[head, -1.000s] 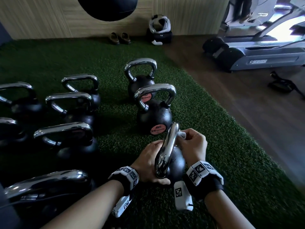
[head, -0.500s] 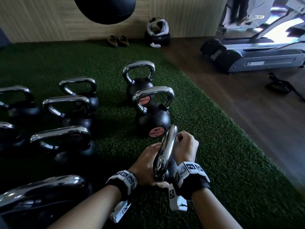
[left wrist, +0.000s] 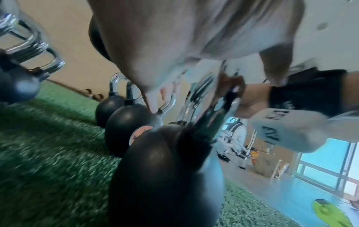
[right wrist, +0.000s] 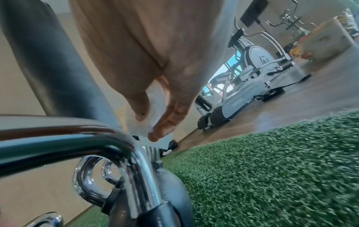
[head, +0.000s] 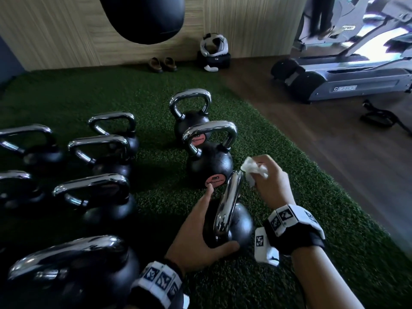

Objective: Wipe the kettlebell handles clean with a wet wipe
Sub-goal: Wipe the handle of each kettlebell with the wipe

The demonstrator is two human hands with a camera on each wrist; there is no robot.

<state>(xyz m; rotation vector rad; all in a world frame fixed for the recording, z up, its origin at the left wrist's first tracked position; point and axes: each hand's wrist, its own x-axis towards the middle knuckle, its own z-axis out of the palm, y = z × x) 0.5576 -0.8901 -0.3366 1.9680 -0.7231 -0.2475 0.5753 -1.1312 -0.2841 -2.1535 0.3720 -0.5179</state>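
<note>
The nearest black kettlebell point(head: 240, 226) stands on green turf, its chrome handle point(head: 229, 197) edge-on to me. My left hand point(head: 217, 219) rests against the ball's left side with straight fingers and the thumb across its near front. My right hand point(head: 262, 172) pinches a crumpled white wet wipe point(head: 252, 169), held just off the far right end of the handle without touching it. In the right wrist view the wipe point(right wrist: 153, 107) sits between thumb and fingers above the handle point(right wrist: 116, 142). The left wrist view, blurred, shows the ball point(left wrist: 155, 169) below my palm.
A second kettlebell with a pink label point(head: 209, 163) stands right behind, a third point(head: 191, 117) beyond it, and several more point(head: 100, 188) fill the left. A black punching bag point(head: 145, 16) hangs overhead. Wood floor point(head: 334, 170) and a treadmill point(head: 345, 83) lie to the right.
My right hand has come off the handle and lifted up and away with the wipe. My left hand's fingers have straightened along the ball.
</note>
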